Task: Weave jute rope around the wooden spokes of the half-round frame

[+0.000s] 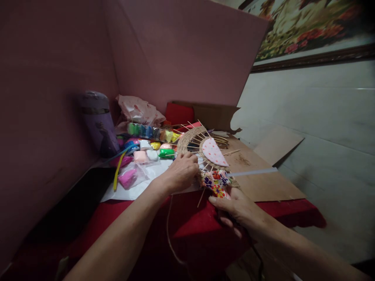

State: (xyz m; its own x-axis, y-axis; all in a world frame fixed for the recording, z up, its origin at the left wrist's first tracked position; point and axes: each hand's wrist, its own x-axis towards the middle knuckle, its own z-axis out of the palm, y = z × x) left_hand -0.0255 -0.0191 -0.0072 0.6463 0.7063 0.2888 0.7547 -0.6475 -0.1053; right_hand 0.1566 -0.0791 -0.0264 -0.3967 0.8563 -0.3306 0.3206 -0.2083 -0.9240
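A round woven piece (190,137) of jute cord wound over thin wooden sticks lies on the table, with a pink dotted fabric half-disc (215,152) in its middle and a bright flowered fabric patch (216,182) at its near edge. My left hand (181,171) is closed, fingers pinched at the weave's near left side. A jute cord (169,226) hangs down from there over the table edge. My right hand (234,207) grips a glue gun, mostly hidden, under the flowered patch; its pale glue stick (252,171) points right.
Coloured clay packets (152,134) and small clay bags (131,175) lie left on white paper. A purple flask (98,123) stands at the back left by the pink wall. A cardboard sheet (263,175) covers the red tablecloth (187,222). A black cable (258,257) runs down.
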